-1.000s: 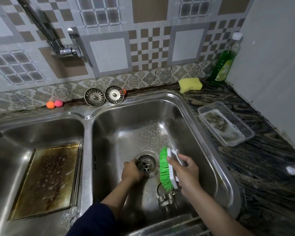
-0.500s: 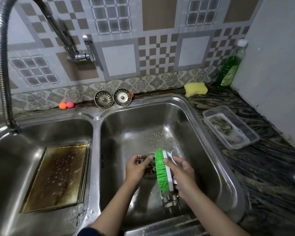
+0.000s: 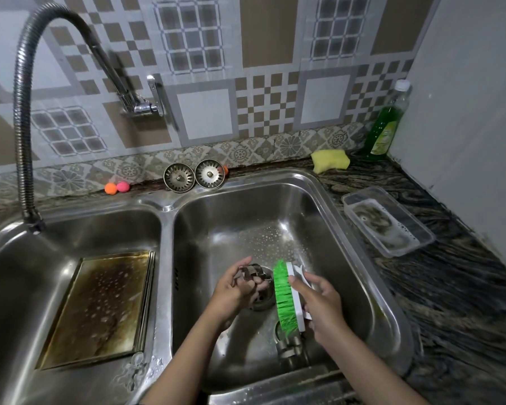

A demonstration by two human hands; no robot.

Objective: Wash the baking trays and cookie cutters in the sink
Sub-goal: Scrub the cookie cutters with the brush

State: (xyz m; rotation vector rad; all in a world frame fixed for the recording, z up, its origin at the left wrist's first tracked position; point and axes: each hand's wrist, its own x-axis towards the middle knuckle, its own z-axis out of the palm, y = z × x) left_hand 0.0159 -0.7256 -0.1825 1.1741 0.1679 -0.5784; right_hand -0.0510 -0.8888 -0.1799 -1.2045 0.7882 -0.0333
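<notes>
Scrubbing cutters over right basin drain so suds fall away | left hand (image 3: 235, 287) grips metal cookie cutter (image 3: 250, 273) beside bristles | right hand (image 3: 319, 305) grasps green brush (image 3: 285, 299) | baking tray (image 3: 100, 308) soaks flat in left basin | another cutter (image 3: 289, 346) waits below brush

Two bare forearms, no sleeves visible, left grip (image 3: 240, 285), right grip (image 3: 319, 305)

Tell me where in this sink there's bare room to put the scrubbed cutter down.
Bare steel lies in the right basin behind the drain, toward its back wall. The left basin is bare between the baking tray and its back wall. It is crowded around the drain: left hand holding a cutter, brush, more cutters.
</notes>
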